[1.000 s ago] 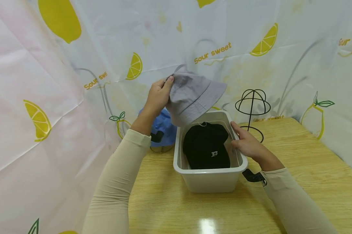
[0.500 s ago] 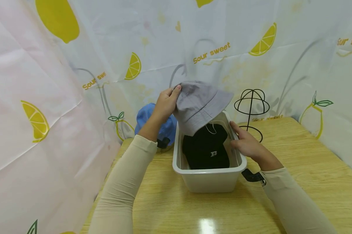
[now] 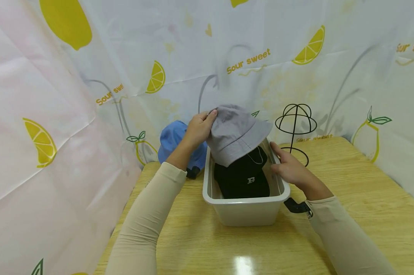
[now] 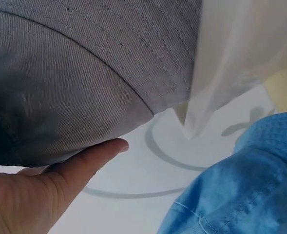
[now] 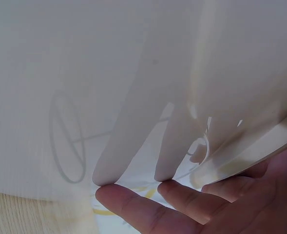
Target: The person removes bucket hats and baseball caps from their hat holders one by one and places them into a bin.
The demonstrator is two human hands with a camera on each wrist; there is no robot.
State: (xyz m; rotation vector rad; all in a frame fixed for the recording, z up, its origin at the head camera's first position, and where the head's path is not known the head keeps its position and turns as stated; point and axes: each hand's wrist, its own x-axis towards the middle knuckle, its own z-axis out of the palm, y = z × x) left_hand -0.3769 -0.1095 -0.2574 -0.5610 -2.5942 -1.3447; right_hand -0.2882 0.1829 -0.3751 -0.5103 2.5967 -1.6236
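Note:
My left hand (image 3: pixel 199 130) pinches a grey bucket hat (image 3: pixel 232 133) by its crown, thumb on top. The hat hangs tilted over the back of a white plastic bin (image 3: pixel 246 214), its brim low over a black baseball cap (image 3: pixel 241 187) with a white letter B. A thin white loop dangles below the brim. My right hand (image 3: pixel 291 168) grips the bin's right wall, thumb over the rim. In the right wrist view, the fingertips (image 5: pixel 116 195) press the glossy outer wall. The left wrist view shows the hat's stitched brim (image 4: pixel 148 58) close up, above my thumb.
A blue bucket hat (image 3: pixel 174 139) sits on a stand left of the bin, partly behind my left forearm. On the right stands a bare black wire hat stand (image 3: pixel 296 124). Lemon-print sheeting (image 3: pixel 189 46) hangs behind and left of the wooden table (image 3: pixel 200 248).
My left hand has lowered the grey bucket hat and brought it rightward, from above the bin's back left toward the black cap. My right hand and the bin have stayed in place.

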